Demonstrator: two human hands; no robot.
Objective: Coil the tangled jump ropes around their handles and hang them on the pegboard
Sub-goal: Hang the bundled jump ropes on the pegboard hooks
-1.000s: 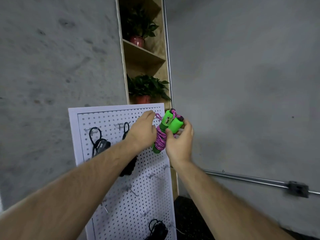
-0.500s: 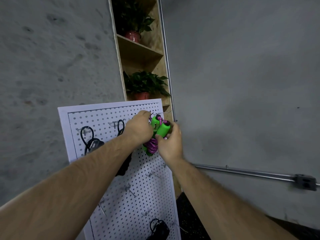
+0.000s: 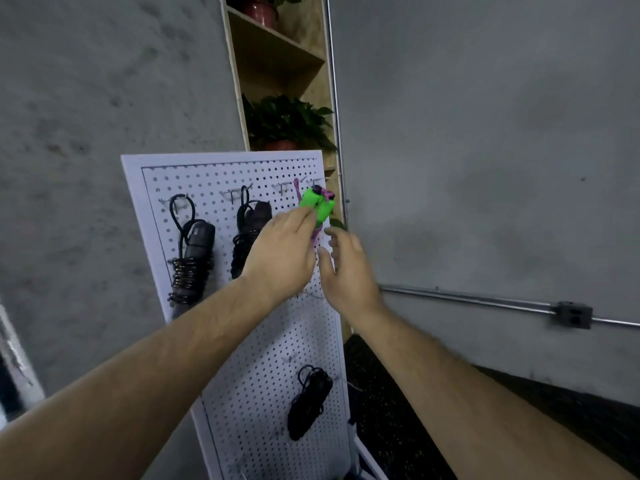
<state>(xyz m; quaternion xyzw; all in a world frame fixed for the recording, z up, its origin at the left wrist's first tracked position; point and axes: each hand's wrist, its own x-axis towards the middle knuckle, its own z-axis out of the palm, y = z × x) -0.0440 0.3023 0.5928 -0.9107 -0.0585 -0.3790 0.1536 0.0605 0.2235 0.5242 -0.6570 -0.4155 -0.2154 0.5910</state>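
Note:
The jump rope with green handles [image 3: 317,206] and pink cord hangs at the top right of the white pegboard [image 3: 221,174], its pink loop over a hook. My left hand [image 3: 280,252] reaches up to it, and its fingertips touch the left handle; the thumb is hidden. My right hand [image 3: 346,266] is just below the handles, fingers relaxed and slightly apart from the rope. The coiled pink cord is mostly hidden behind my left hand.
Two coiled black ropes [image 3: 192,251] [image 3: 251,226] hang on the top row of hooks, and a third black rope [image 3: 308,400] hangs lower down. A wooden shelf with potted plants [image 3: 287,123] stands behind the board. A metal conduit with a junction box [image 3: 571,315] runs along the right wall.
The green-handled rope went from both hands' grip onto the top right hook. My right hand let go and dropped below it; my left hand loosened to a fingertip touch.

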